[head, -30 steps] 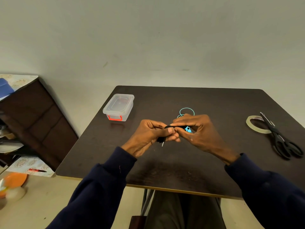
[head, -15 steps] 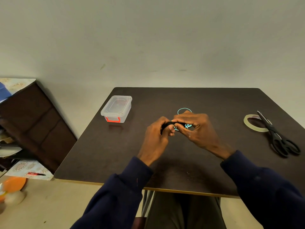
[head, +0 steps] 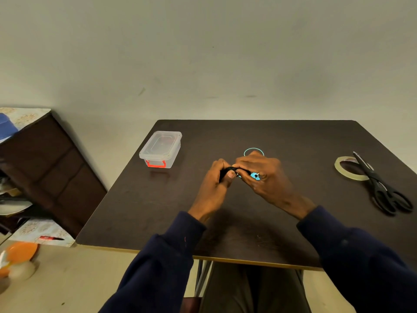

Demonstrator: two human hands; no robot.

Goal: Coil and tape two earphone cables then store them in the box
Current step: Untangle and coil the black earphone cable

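While gripped two-handed, black earphone cable (head: 228,171) midair

Both forearms in dark blue sleeves reach forward and meet at the middle. The left hand (head: 214,184) curls closed, thumb uppermost, its grip pinched tight. The right hand (head: 266,177) arches over from the right, fingers bent, fingertips pressing against the left.

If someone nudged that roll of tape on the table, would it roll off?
Probably not: the tape roll lies flat on the table, so it would likely slide. The scissors resting across it may also hold it. It looks thin, so probably light.
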